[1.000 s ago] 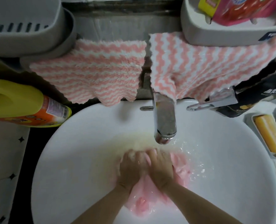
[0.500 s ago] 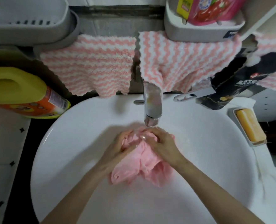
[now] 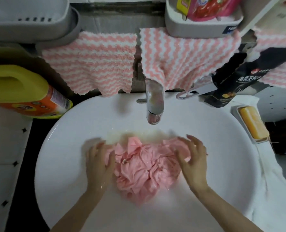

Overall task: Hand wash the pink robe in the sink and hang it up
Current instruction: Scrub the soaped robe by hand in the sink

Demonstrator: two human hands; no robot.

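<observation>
The pink robe [image 3: 144,166] lies crumpled and wet in the middle of the white sink [image 3: 63,164], below the chrome tap [image 3: 154,104]. My left hand [image 3: 99,161] is at the robe's left edge, motion-blurred, fingers loose and touching the cloth. My right hand [image 3: 192,158] hovers over the robe's right edge with fingers spread and slightly bent, the thumb against the fabric. Neither hand grips the cloth. I see no water stream from the tap; a little cloudy water sits behind the robe.
A yellow detergent bottle [image 3: 21,92] lies left of the sink. Pink-and-white striped towels [image 3: 92,64] hang behind the tap under grey shelves [image 3: 202,27]. A black pouch [image 3: 231,84] and an orange soap bar [image 3: 253,123] in its dish sit right; a white cloth [image 3: 272,198] drapes the right rim.
Both hands held the bunched robe together under the tap; now they have let go and moved apart, and the robe has dropped and spread out in the basin.
</observation>
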